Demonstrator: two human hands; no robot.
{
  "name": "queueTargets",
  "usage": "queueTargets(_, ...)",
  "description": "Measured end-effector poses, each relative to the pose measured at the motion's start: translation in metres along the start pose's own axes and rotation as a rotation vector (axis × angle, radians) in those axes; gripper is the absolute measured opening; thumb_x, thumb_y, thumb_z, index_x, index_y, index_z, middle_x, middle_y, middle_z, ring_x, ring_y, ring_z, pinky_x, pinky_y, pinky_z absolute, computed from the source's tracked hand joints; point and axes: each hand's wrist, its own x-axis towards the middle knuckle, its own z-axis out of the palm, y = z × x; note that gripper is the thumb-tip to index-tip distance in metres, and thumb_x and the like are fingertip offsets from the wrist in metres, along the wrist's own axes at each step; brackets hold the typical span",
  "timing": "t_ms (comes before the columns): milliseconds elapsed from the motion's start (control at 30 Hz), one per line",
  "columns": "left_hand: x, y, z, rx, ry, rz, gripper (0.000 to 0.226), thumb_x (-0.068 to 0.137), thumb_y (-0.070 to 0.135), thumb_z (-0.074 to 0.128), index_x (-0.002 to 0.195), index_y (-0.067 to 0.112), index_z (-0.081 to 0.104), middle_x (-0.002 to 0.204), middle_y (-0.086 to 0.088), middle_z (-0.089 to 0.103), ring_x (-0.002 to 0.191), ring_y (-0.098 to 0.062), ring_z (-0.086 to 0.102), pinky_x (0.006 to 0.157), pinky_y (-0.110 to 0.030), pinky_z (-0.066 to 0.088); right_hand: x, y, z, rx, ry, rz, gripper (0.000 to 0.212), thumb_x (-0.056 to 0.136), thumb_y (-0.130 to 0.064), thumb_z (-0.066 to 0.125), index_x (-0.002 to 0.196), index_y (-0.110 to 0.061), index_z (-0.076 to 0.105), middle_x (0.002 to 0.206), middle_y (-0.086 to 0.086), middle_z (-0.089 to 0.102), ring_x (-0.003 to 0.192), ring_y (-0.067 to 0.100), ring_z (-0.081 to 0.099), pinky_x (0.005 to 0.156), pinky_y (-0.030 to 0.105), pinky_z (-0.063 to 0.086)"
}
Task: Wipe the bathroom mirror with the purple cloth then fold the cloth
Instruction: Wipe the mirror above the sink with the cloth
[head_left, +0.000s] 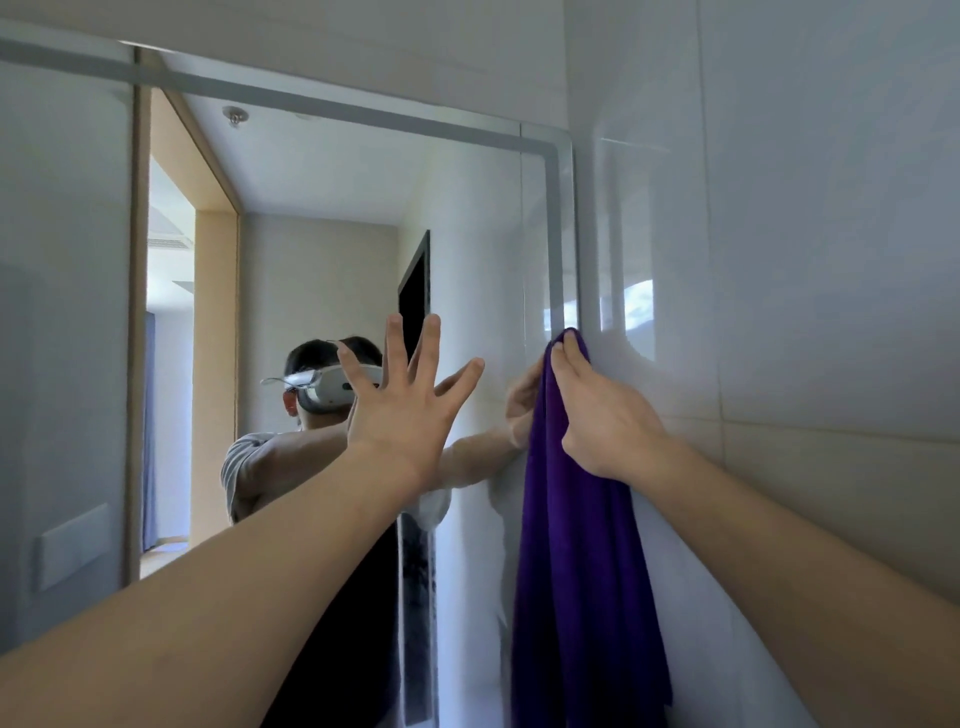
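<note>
The bathroom mirror (322, 249) fills the left and middle of the view, with a frosted band along its top and right edge. My right hand (602, 410) presses the purple cloth (582, 571) flat against the mirror's right edge with straight fingers. The cloth hangs down long and loose from under that hand. My left hand (405, 400) is raised in front of the glass with its fingers spread wide, holding nothing. Whether it touches the glass I cannot tell.
A glossy white tiled wall (805, 260) meets the mirror's right edge and runs close along my right arm. The mirror reflects a person with a headset, a doorway and a dark panel.
</note>
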Motion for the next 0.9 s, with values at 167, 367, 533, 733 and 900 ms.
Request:
queueTargets(167, 0.0, 0.0, -0.002, -0.013, -0.014, -0.001, 0.129, 0.079, 0.03, 0.082, 0.155, 0.038, -0.022, 0.156, -0.02, -0.042, 0.143, -0.054, -0.032, 0.109, -0.082, 0.007, 0.007, -0.007, 0.006, 0.011, 0.018, 0.056, 0.111, 0.083, -0.001, 0.057, 0.156, -0.019, -0.024, 0.161, -0.011, -0.035, 0.076, 0.02, 0.057, 0.048, 0.025, 0.036)
queueTargets(367, 0.001, 0.0, -0.002, -0.007, -0.027, 0.004, 0.134, 0.077, 0.03, 0.084, 0.155, 0.037, -0.024, 0.155, -0.02, -0.044, 0.142, -0.055, -0.033, 0.108, -0.083, 0.007, 0.004, -0.004, 0.006, 0.066, 0.076, 0.054, 0.092, 0.086, -0.003, 0.05, 0.161, -0.022, -0.001, 0.168, -0.014, -0.012, 0.116, 0.025, 0.06, 0.087, 0.037, 0.055)
queueTargets(533, 0.002, 0.001, -0.001, -0.005, -0.019, 0.005, 0.134, 0.076, 0.034, 0.083, 0.154, 0.037, -0.025, 0.155, -0.021, -0.043, 0.143, -0.055, -0.031, 0.109, -0.082, 0.011, -0.013, -0.008, -0.006, 0.056, 0.083, 0.026, 0.061, 0.087, -0.005, 0.049, 0.146, -0.021, 0.046, 0.135, 0.007, 0.06, 0.106, 0.03, 0.062, 0.087, 0.037, 0.054)
queueTargets(733, 0.001, 0.004, -0.003, -0.04, -0.013, -0.014, 0.132, 0.074, 0.03, 0.086, 0.156, 0.038, -0.018, 0.157, -0.019, -0.041, 0.143, -0.054, -0.031, 0.108, -0.082, 0.008, -0.019, -0.006, 0.013, 0.072, 0.052, -0.016, 0.082, 0.087, -0.006, 0.049, 0.16, -0.024, 0.017, 0.168, -0.011, 0.01, 0.125, 0.021, 0.055, 0.098, 0.033, 0.049)
queueTargets(900, 0.0, 0.002, -0.003, -0.041, -0.004, -0.013, 0.136, 0.072, 0.028, 0.088, 0.156, 0.039, -0.018, 0.157, -0.018, -0.04, 0.144, -0.053, -0.029, 0.109, -0.082, 0.009, -0.022, -0.007, 0.052, -0.087, 0.267, -0.022, 0.084, 0.084, -0.02, 0.055, 0.159, -0.016, 0.02, 0.164, -0.001, 0.028, 0.139, 0.023, 0.037, 0.114, 0.037, 0.032)
